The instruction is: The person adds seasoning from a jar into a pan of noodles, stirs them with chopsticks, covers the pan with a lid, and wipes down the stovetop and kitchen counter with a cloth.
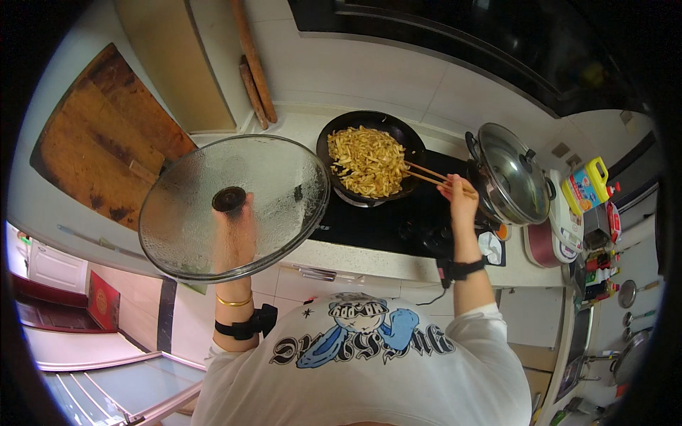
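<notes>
My left hand (234, 234) holds a large glass lid (272, 186) by its dark knob; the hand shows blurred through the fogged, wet glass. In my right hand (461, 197) is a pair of wooden chopsticks (426, 173), their tips at the right edge of the food. Yellow-brown cooked strips (367, 160) lie in a black wok (407, 136) on the black glass cooktop (362, 226). The lid is to the left of the wok, tilted and off it.
Right of the cooktop stand a lidded steel pot (511, 175), a rice cooker (549, 242) and a yellow detergent jug (586, 186). A crumpled white tissue (490, 246) lies near the counter's front edge. A wooden cutting board (112, 144) is at the left; two wooden rolling pins (256, 74) lean on the wall.
</notes>
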